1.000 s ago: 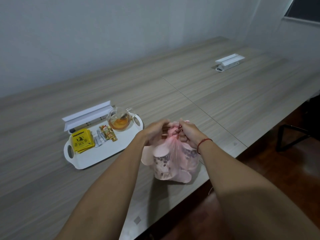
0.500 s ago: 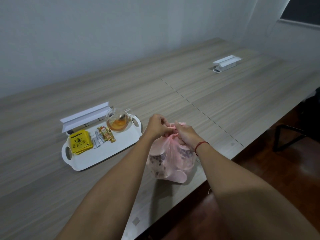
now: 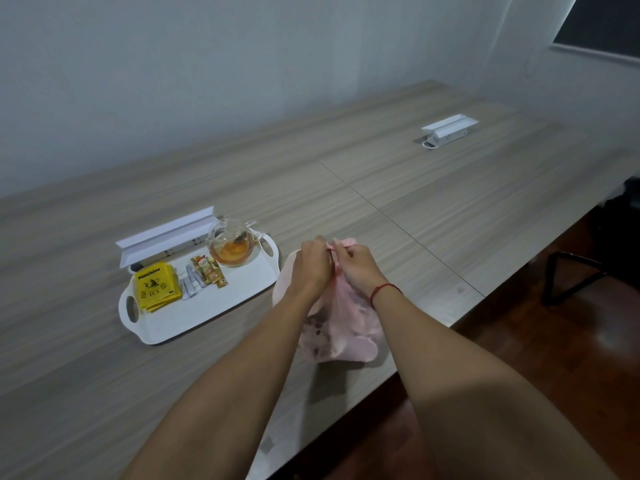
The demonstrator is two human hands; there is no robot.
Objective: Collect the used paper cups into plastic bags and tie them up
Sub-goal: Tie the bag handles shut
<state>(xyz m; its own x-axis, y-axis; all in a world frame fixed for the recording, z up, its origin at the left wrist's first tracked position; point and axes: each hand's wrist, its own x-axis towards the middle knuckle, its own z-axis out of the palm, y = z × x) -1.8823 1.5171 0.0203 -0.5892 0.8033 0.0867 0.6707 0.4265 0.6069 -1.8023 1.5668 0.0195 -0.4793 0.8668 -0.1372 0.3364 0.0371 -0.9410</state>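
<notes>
A thin pink plastic bag [image 3: 341,332] stands on the wooden table [image 3: 450,209] near its front edge. Patterned paper cups [image 3: 317,329] show faintly through its side. My left hand [image 3: 311,265] and my right hand [image 3: 356,266] meet above the bag and each pinches the gathered pink top between curled fingers. A red string bracelet circles my right wrist. The knot itself is hidden between my fingers.
A white handled tray [image 3: 221,306] left of the bag carries a glass teapot [image 3: 232,245] with amber tea, yellow tea packets [image 3: 156,285] and small sachets. A white socket box [image 3: 166,237] sits behind it, another [image 3: 450,129] far right. A dark chair frame [image 3: 571,275] stands beyond the table edge.
Both hands stayed at the bag's top, working the pink handles. The bag looks flatter and its top more bunched between my fingers. The camera view shifted slightly.
</notes>
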